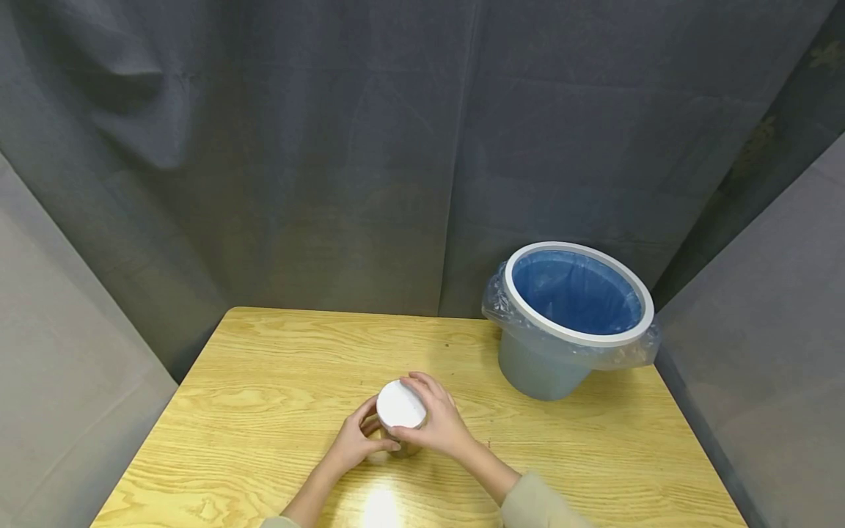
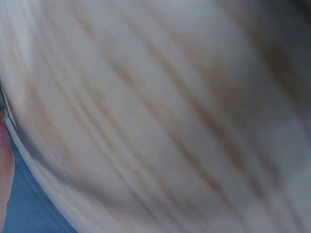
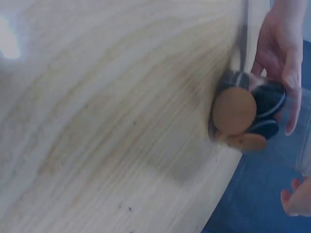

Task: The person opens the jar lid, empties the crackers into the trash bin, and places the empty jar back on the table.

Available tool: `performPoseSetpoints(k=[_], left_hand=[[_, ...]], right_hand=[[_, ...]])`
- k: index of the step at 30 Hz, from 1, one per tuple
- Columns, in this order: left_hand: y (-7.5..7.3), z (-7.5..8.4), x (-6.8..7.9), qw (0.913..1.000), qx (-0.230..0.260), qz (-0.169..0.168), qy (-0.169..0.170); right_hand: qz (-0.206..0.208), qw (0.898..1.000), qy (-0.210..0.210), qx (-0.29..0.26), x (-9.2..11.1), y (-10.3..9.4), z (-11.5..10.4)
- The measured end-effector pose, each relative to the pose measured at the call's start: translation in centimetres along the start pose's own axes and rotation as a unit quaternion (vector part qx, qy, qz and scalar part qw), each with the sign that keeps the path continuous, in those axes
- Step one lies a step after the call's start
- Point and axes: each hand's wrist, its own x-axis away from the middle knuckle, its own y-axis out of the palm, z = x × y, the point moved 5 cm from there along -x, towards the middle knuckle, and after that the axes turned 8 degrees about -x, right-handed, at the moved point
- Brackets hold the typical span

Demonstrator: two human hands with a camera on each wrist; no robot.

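A clear jar [image 1: 404,447] with a white lid [image 1: 400,403] stands near the front middle of the wooden table. Round brown cookies [image 3: 234,111] and dark sandwich cookies [image 3: 268,99] lie at its bottom in the right wrist view. My left hand [image 1: 353,442] holds the jar's side, thumb in front and fingers behind. Over the top, my right hand [image 1: 439,419] grips the lid by its edge, thumb at the near side and fingers at the far side. The left wrist view shows mostly blurred tabletop, with a sliver of a hand [image 2: 5,177] at its left edge.
A grey bin [image 1: 543,367] with a white rim [image 1: 517,290] and a blue-looking plastic liner [image 1: 571,293] stands at the table's back right corner. Dark curtain [image 1: 343,183] hangs behind the table [image 1: 277,374]. Pale panels flank both sides.
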Motion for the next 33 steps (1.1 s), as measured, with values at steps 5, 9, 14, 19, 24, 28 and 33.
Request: performPoseSetpoints(k=[5,9,14,19,24,28,33], left_hand=[[-0.05,-0.06,-0.01,0.9999,-0.012,0.004,0.002],[-0.06,0.02,0.07,0.9999,-0.009,0.002,-0.005],[0.00,0.40,0.23,0.9999,0.006,-0.007,-0.013],[0.04,0.21,0.19,0.9997,0.010,-0.009,-0.021],[0.05,-0.10,0.08,0.9998,0.006,-0.008,-0.016],[0.02,-0.06,0.06,0.9999,0.006,-0.006,-0.012],[0.01,-0.10,0.06,0.9999,0.001,-0.004,-0.012]], right_hand=[[0.025,1.000,0.008,0.016,0.44,0.29,-0.18],[0.037,0.998,0.017,0.037,0.68,0.50,-0.24],[0.051,0.996,0.034,0.065,0.84,0.80,0.01],[0.061,0.995,0.034,0.076,0.85,0.90,0.07],[0.067,0.994,0.026,0.079,0.84,0.91,0.09],[0.069,0.994,0.010,0.079,0.78,0.85,0.00],[0.060,0.996,0.001,0.068,0.63,0.71,-0.02]])
